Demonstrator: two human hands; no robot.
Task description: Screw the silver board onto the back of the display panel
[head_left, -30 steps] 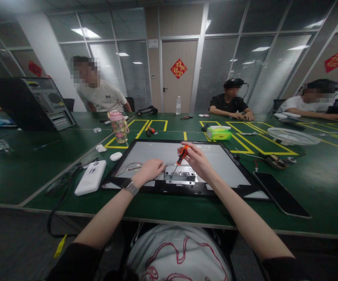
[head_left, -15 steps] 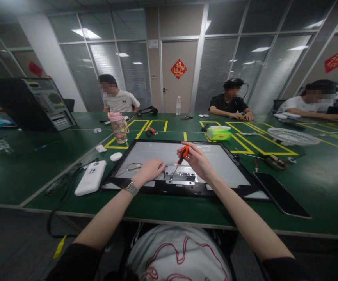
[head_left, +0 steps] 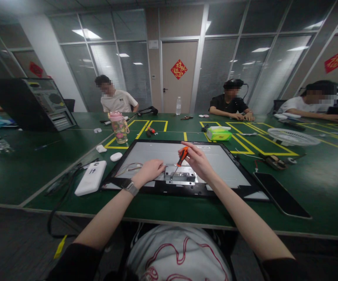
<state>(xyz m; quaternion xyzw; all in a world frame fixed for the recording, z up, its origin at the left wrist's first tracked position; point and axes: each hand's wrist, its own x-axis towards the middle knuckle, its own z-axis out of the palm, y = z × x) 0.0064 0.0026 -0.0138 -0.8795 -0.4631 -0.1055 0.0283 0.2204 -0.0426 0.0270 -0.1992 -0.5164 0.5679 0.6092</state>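
Orange and black, the screwdriver (head_left: 182, 156) is held by its handle in my right hand (head_left: 197, 160), closed around it with the index finger stretched along the top. Its shaft slants down and left, the tip at the left part of a silver metal bracket (head_left: 180, 182). This bracket sits near the front edge of a display panel (head_left: 227, 166) with a pale back and black frame, flat on the table. My left hand (head_left: 151, 171) rests on the panel, fingers curled together against the bracket's left end. Thin cables (head_left: 130, 168) lie left of that hand.
A white power bank (head_left: 91, 177) and a white round object (head_left: 116, 157) lie left of the panel, a black phone (head_left: 281, 194) right. Behind stand a pink-lidded bottle (head_left: 118, 128) and a green tissue pack (head_left: 219, 133). A computer case (head_left: 34, 103) stands far left. Several people sit opposite.
The screwdriver handle and my right hand have shifted very slightly. My left hand stays in place. The person across on the left has moved their head a little.
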